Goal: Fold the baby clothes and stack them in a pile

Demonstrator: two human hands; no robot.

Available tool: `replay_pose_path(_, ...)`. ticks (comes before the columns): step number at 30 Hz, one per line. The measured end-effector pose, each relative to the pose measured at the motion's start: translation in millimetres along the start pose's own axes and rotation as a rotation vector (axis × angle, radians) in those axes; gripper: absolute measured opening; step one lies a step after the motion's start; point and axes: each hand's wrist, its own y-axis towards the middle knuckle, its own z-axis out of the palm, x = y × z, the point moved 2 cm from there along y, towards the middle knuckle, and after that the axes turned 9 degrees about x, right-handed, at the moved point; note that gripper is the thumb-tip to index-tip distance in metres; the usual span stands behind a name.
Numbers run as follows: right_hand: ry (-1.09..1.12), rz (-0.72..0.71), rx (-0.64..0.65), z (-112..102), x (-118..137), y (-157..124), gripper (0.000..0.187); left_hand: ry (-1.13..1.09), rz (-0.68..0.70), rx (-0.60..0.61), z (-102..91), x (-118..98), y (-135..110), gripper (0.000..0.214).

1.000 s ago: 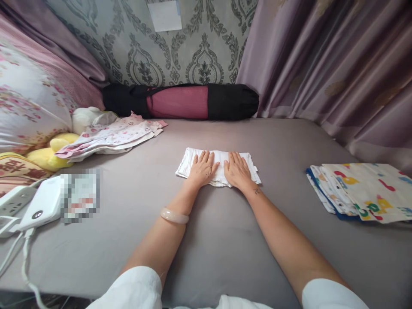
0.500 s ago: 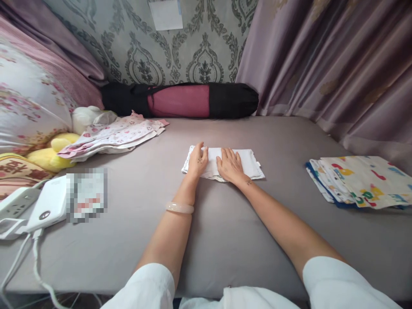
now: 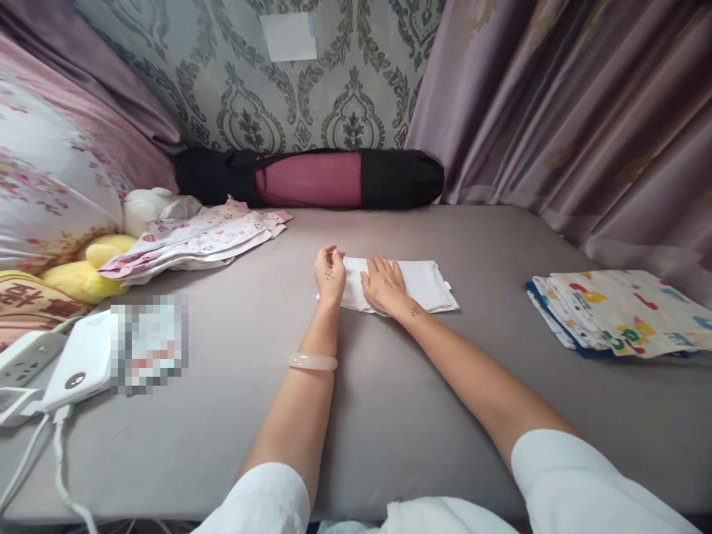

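A folded white cloth (image 3: 423, 280) with a small tag on its right edge lies flat on the grey sheet (image 3: 445, 415). My right hand (image 3: 385, 285) rests palm down on the cloth's middle, fingers stretched out and slightly spread. At the cloth's left end, my left hand (image 3: 330, 274) is turned on its side with the fingers curled in toward the thumb. Whether it pinches the cloth's edge there is hidden. A pale bangle (image 3: 313, 361) circles my left forearm.
Folded printed cloths (image 3: 628, 308) are stacked at right. At left lie pink-and-white printed clothes (image 3: 205, 237), a yellow plush toy (image 3: 83, 278), a white power bank (image 3: 83, 356) and a power strip (image 3: 27, 356) with cables. A black and maroon long bag (image 3: 311, 178) lies along the wall.
My left hand has slid slightly left toward the cloth's end, and its fingers have curled. My right hand has moved a little left across the cloth, still flat.
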Motion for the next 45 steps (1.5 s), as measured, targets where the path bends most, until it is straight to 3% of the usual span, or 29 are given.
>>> replay_pose_path(4, -0.01, 0.01, -0.01, 15, 1, -1, 0.052, -0.007, -0.003, -0.017, -2.5, -1, 0, 0.018)
replay_pose_path(13, -0.005, 0.002, 0.037, 1, 12, 7, 0.05, -0.07, -0.04, -0.111, -9.5, -1, 4, 0.019)
replay_pose_path(22, 0.006, -0.033, 0.066, 21, 26, 12, 0.056, -0.14, -0.075, -0.2, -18.3, 3, 9, 0.015)
replay_pose_path(27, -0.012, -0.025, 0.1, 16, 27, 13, 0.056, -0.159, -0.085, -0.228, -19.2, 0, 8, 0.015)
replay_pose_path(33, 0.018, -0.077, 0.126, 5, 48, 25, 0.058, -0.208, -0.058, -0.276, -21.5, -12, 7, 0.031)
replay_pose_path(39, 0.07, -0.093, 0.19, 18, 64, 31, 0.058, -0.239, -0.042, -0.334, -30.0, -16, 10, 0.043)
replay_pose_path(45, 0.077, -0.093, 0.152, 25, 64, 31, 0.058, -0.223, -0.048, -0.334, -31.4, -14, 12, 0.051)
